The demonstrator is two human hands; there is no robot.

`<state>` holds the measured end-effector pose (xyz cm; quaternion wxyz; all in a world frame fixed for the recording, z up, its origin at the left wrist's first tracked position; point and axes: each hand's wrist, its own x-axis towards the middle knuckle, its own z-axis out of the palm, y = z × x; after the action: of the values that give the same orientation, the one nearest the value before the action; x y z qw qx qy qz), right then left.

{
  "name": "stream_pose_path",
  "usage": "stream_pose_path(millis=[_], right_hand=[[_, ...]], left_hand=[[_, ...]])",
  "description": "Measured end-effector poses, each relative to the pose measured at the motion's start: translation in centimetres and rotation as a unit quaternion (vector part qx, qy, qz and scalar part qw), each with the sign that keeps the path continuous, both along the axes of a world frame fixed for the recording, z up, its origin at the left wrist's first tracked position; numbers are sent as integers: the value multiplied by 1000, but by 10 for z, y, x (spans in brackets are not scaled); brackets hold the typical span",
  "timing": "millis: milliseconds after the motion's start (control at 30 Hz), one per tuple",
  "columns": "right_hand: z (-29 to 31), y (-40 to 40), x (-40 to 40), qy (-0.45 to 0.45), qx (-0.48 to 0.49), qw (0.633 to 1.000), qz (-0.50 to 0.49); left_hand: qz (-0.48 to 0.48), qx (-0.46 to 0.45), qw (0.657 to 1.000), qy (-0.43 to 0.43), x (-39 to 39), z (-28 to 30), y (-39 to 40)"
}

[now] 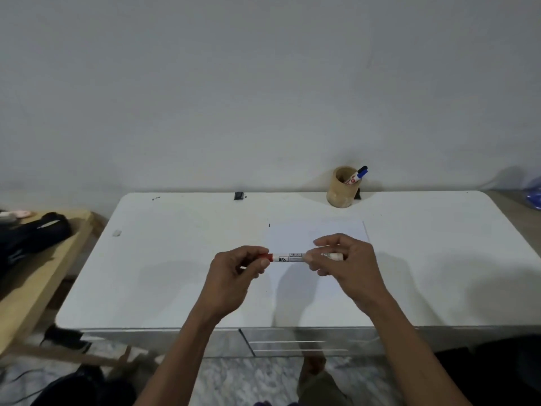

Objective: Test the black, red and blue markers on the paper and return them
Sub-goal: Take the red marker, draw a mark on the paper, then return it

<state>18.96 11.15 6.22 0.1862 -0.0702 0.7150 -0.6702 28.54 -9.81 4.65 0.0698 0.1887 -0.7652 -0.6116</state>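
Observation:
Both my hands hold the red marker (288,257) level above the white paper (316,238) on the white table (175,273). My left hand (237,272) pinches its red cap end. Around the white barrel, my right hand (347,263) is closed. A wooden cup (342,189) stands at the table's back, to the right. In it lean the black marker (363,169) and the blue marker (360,174), caps up. No marks show on the visible paper.
A small black object (239,195) lies at the table's back edge. Left of the table a wooden bench (44,273) carries a black bag (32,235). Something blue (532,194) sits at the far right. Drawers run under the table's front edge.

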Motion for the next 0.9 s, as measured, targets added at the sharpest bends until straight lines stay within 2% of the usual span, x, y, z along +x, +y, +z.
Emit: stream_pose_path(millis=[100,167,300,433,767,900], right_hand=[[-1,-12,16,-83,-122,987,-68],[-5,-22,28,-126,-166,974,-85],[-17,-37,53,-140,-145,978,-56],[-22,-39,63,-121,-109,986,-45],[-26,-33,36,-65,-100,993,-13],[-31,-35,0,-90,-154,983,-50]], left_hand=[[5,-33,999,0,9,-1,1],[6,-55,998,6,12,-2,3],[-15,-97,995,8,18,-2,8],[-52,-106,992,-32,23,-1,6],[-62,2,997,-53,-1,2,7],[-20,38,996,-75,-21,-3,-8]])
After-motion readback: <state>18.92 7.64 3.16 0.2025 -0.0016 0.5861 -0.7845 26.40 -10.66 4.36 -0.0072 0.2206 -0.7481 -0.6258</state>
